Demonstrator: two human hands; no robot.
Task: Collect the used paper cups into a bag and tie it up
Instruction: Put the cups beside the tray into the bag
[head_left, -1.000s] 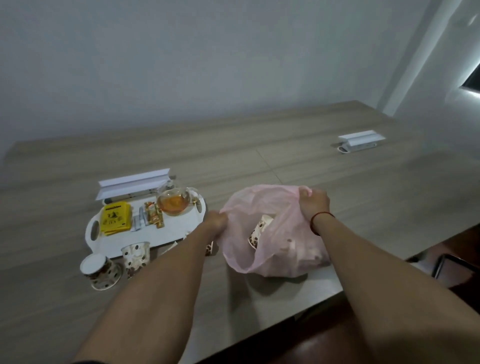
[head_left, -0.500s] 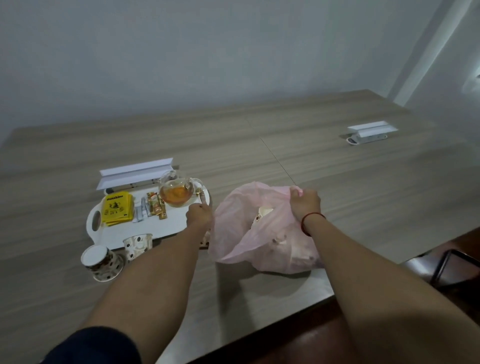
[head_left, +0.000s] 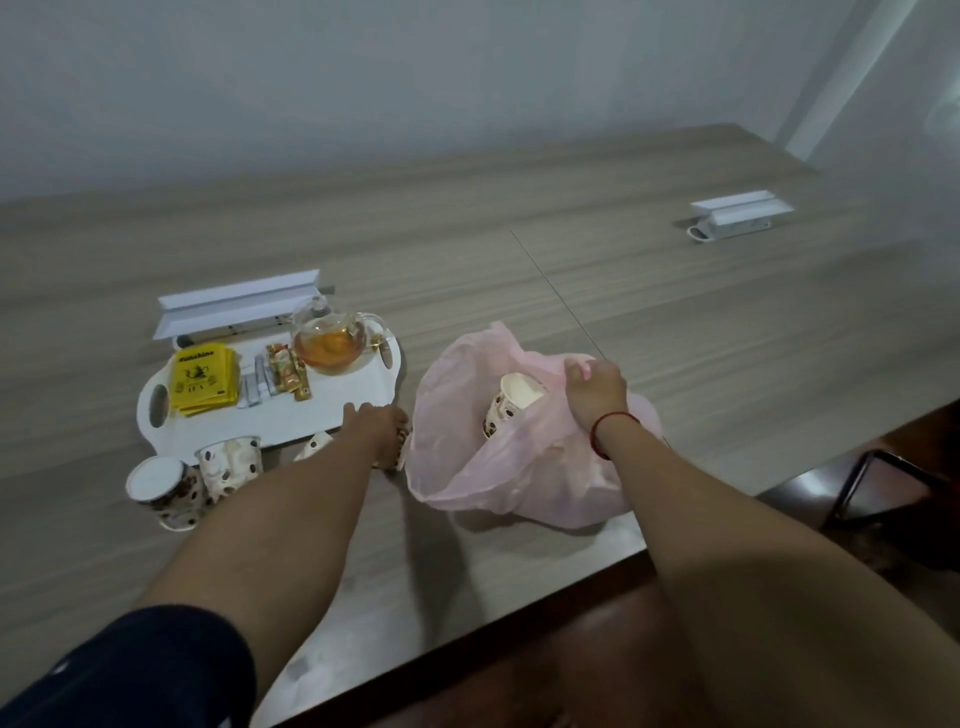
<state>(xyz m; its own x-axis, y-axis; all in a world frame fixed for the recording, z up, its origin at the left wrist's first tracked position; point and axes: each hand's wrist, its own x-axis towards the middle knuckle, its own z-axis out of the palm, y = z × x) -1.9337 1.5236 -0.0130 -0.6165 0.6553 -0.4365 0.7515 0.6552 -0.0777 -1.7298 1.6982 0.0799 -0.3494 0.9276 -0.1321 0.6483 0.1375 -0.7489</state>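
Collecting step: right hand (head_left: 595, 387) fingers pinching the thin pink plastic bag (head_left: 467, 415) open on the wood-grain bench (head_left: 675, 322), left hand (head_left: 376, 423) reaching, apparently closing on, a spotted paper cup (head_left: 400, 454) beside it; next, bagging it.

The left hand (head_left: 375, 427) covers most of a cup (head_left: 400, 453), so its grip is unreadable. The bag (head_left: 457, 415) hides its contents behind one cup (head_left: 511, 408). The sachets (head_left: 255, 383) are too small to read.
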